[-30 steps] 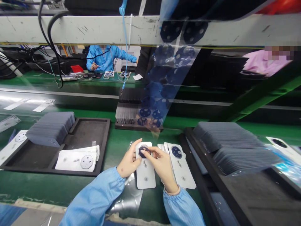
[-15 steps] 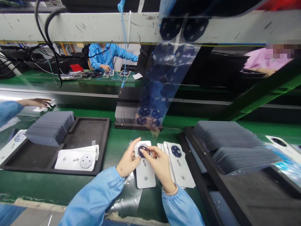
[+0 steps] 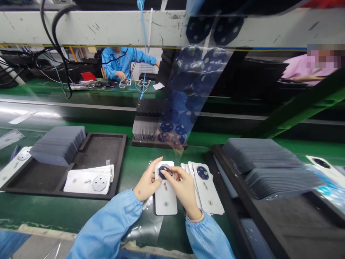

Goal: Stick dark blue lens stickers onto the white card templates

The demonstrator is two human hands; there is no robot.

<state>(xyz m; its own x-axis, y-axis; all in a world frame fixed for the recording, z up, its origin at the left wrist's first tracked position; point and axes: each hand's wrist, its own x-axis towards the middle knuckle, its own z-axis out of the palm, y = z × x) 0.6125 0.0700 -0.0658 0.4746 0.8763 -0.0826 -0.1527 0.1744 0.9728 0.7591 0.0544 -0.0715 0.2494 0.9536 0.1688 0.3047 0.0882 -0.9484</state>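
Note:
My left hand [image 3: 147, 184] grips the upper left edge of a white phone back panel [image 3: 166, 196], its fingers partly hidden behind it. On the panel's top part lies a dark blue round camera sticker [image 3: 162, 168] with holes. The fingers of my right hand [image 3: 185, 187] are closed at this sticker, the thumb pressing on its face; they cover its right side. Just right of the hands lies a small pile of white panels [image 3: 211, 194], the top one bearing a dark blue camera sticker [image 3: 202, 173].
A black foam tray [image 3: 118, 165] at left holds a stack of grey-blue sheets [image 3: 58, 144] and white panels with pale discs [image 3: 81, 181]. Another black tray [image 3: 285, 223] with sheets [image 3: 266, 162] stands at right. A clear strip of blue stickers [image 3: 185, 86] hangs ahead. Co-workers sit beyond.
The co-worker's hand at the far left has gone from view, leaving a white strip on the conveyor. My hands stay at the panel, almost unmoved. The whole view has shifted slightly.

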